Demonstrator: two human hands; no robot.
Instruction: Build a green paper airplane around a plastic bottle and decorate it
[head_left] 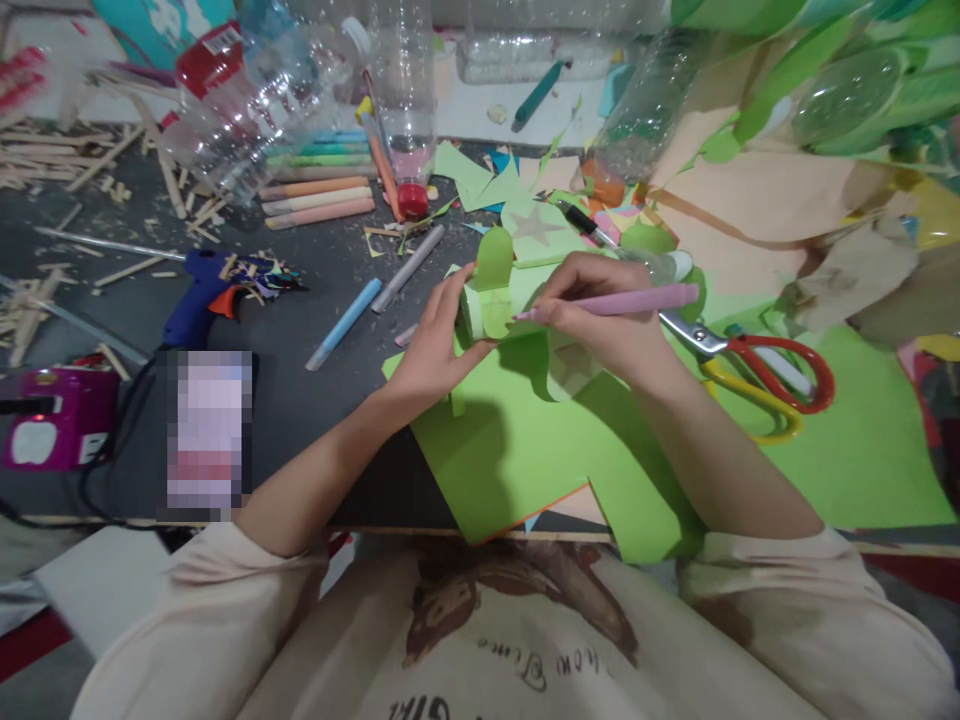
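My right hand (592, 310) is closed around a pink marker (637, 299), its tip at the face of a small green paper-covered roll (499, 312). My left hand (439, 345) wraps the left side of that roll and steadies it. A rounded green tab (495, 258) sticks up from its end. Under both hands lie sheets of bright green paper (495, 430). A pale green piece with a star outline (574, 365) sits partly behind my right hand. Scissors with red and yellow handles (701, 340) lie right of my right wrist.
To the left are a blue glue gun (196, 290), a phone with a blurred screen (210, 430) and a purple box (60, 415) with cords. Markers (345, 325), wood sticks (45, 160), plastic bottles (405, 90) and paper scraps (480, 180) crowd the back. Brown paper (795, 210) covers the right.
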